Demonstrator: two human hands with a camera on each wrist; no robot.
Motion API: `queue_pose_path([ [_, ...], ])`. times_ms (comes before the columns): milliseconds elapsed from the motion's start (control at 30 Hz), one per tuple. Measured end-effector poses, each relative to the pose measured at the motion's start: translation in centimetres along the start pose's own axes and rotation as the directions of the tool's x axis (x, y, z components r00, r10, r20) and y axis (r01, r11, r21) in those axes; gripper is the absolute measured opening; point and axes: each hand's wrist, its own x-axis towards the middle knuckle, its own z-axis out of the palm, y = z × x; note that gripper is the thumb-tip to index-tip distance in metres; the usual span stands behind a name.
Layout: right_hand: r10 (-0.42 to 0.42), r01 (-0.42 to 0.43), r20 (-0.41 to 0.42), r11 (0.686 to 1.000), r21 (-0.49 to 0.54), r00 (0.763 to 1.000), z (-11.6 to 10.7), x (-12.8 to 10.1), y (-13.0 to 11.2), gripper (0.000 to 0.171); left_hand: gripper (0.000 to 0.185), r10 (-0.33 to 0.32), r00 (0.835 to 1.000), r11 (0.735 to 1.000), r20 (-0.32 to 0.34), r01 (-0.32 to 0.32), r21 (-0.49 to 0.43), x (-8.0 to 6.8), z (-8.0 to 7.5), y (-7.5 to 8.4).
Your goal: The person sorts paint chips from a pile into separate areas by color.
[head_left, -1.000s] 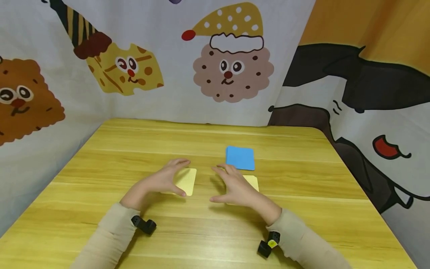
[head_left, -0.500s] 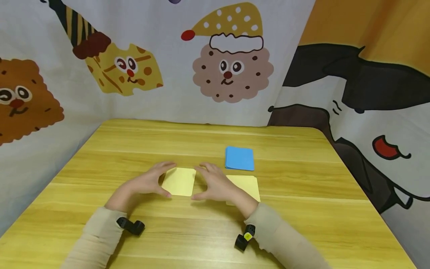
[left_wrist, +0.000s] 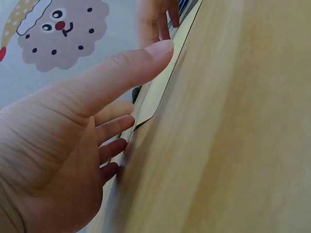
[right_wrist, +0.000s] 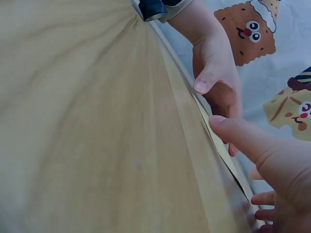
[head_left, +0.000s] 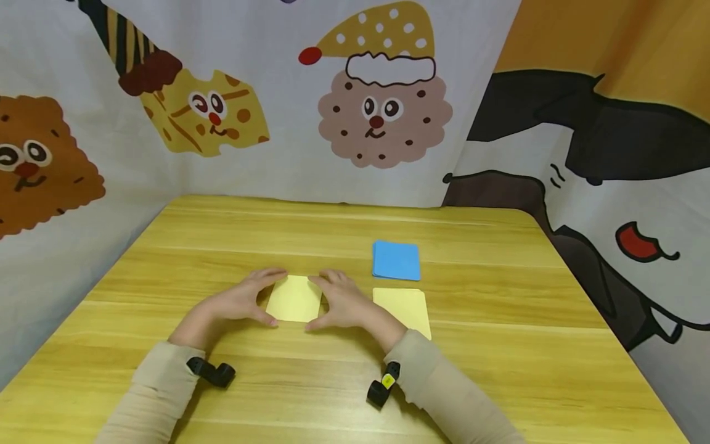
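A square yellow card point(head_left: 294, 300) lies near the middle of the table between both hands. My left hand point(head_left: 230, 303) curves around its left side, thumb by the near corner and fingertips by the far one. On the opposite side, my right hand point(head_left: 346, 303) mirrors this, its fingertips overlapping the far right corner. In the left wrist view, the card point(left_wrist: 158, 90) appears edge-on beyond the thumb, with spread fingers below. The right wrist view shows the right thumb right at the card's edge, a thin dark gap under the card point(right_wrist: 224, 153).
Right of the hands lies another yellow card pile point(head_left: 402, 307), partly covered by the right wrist. Behind that pile sits a small stack of blue cards point(head_left: 396, 261). A cartoon-printed cloth point(head_left: 288, 166) hangs beyond the far edge of the wooden table point(head_left: 310, 394).
Both hands have shifted left. The left hand has drawn back off the yellow card to its left side; the right hand has left the right pile and come to the card's right side.
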Motion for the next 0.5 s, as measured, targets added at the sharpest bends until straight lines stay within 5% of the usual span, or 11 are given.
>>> queue_pose_path([
  [500, -0.013, 0.013, 0.001, 0.997, -0.071, 1.0, 0.4, 0.0, 0.18, 0.095, 0.096, 0.058, 0.998, 0.997, 0.025, -0.059, 0.051, 0.51, -0.03, -0.5],
])
